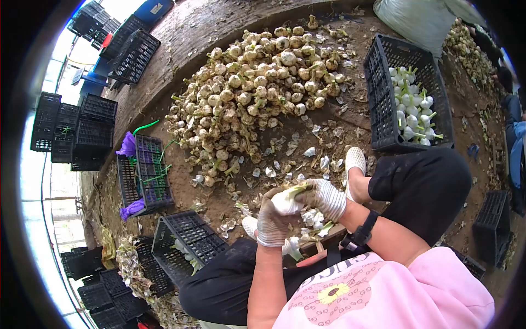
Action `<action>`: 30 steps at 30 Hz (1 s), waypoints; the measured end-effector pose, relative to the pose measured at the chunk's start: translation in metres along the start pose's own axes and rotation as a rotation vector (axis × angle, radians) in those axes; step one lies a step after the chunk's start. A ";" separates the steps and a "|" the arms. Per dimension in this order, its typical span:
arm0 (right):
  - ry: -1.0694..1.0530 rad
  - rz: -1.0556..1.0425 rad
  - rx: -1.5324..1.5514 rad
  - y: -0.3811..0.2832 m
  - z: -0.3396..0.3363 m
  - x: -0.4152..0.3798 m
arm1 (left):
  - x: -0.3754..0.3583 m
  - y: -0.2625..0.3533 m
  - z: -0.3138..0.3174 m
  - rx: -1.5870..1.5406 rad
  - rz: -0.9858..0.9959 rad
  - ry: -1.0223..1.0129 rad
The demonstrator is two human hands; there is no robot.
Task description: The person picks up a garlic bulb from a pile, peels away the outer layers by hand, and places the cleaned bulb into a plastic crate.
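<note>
Both my gloved hands meet over my lap on one white garlic bulb (289, 202) with a green stem. My left hand (272, 219) grips the bulb from below. My right hand (325, 197) closes over its stem end from the right. A large heap of unpeeled garlic (249, 90) lies on the dirt floor ahead. Peeled white bulbs (413, 115) fill part of a black crate (378, 98) at the upper right. Loose skins (307, 159) litter the ground between the heap and my feet.
An open black crate (189, 241) sits by my left knee, another with purple bags (145, 178) farther left. Stacks of empty crates (74, 131) line the left wall. A white sack (416, 19) and another person's sleeve (515, 142) are at the right.
</note>
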State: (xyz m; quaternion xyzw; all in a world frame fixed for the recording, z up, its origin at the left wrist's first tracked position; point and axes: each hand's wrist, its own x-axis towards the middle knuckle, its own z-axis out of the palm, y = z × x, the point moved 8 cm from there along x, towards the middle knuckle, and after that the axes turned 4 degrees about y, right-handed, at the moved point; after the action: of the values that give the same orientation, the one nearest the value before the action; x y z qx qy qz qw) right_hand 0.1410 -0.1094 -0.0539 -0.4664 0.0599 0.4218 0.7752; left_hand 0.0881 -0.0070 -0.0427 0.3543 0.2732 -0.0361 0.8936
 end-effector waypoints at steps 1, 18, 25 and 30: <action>0.073 -0.020 -0.007 0.000 -0.011 0.002 | 0.002 0.003 0.001 0.099 0.037 0.030; 0.262 -0.033 0.489 0.000 -0.058 0.029 | 0.012 0.036 -0.015 0.010 0.440 0.323; -0.091 -0.099 -0.396 -0.006 0.014 -0.013 | -0.016 0.053 0.014 0.489 0.744 0.170; -0.032 -0.068 -0.045 -0.020 0.004 -0.010 | -0.023 0.047 0.051 0.480 0.652 -0.059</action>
State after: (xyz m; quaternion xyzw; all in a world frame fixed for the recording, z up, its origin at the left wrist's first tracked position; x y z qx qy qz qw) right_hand 0.1482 -0.1166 -0.0336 -0.4788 0.0220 0.4041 0.7791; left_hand 0.1044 -0.0075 0.0284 0.6198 0.1046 0.1765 0.7574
